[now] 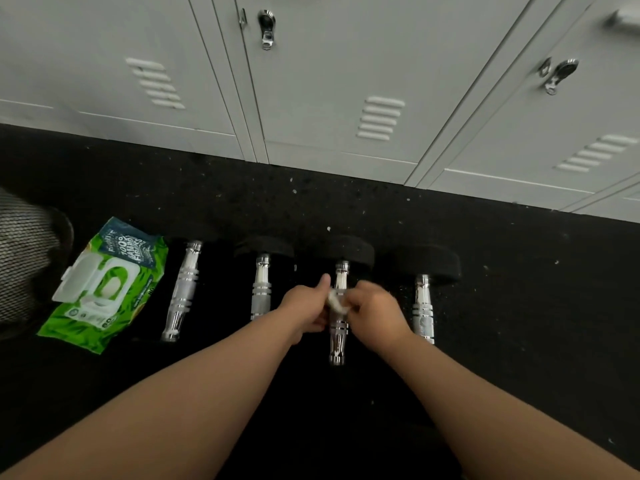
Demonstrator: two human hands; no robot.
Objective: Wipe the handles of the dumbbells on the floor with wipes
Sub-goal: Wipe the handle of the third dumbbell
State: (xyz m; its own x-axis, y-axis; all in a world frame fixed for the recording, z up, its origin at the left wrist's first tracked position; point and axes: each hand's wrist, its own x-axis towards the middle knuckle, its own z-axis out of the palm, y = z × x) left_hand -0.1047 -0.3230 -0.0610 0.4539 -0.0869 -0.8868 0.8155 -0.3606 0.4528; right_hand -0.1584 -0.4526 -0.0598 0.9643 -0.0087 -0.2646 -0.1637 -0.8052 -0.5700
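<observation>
Several dumbbells with chrome handles and black ends lie side by side on the black floor. Over the third dumbbell's handle [338, 337] both hands meet. My left hand [304, 308] and my right hand [374, 306] pinch a small crumpled white wipe [335, 302] between them, right on the handle's middle. The far-left handle [181, 292], the second handle [261, 287] and the far-right handle [424, 310] lie untouched. A green pack of wipes [104, 289] with its white lid flipped open lies at the left.
Grey metal lockers [311, 81] stand along the far edge of the black rubber floor [519, 271]. A mesh-covered object [24, 258] sits at the left edge beside the wipes pack.
</observation>
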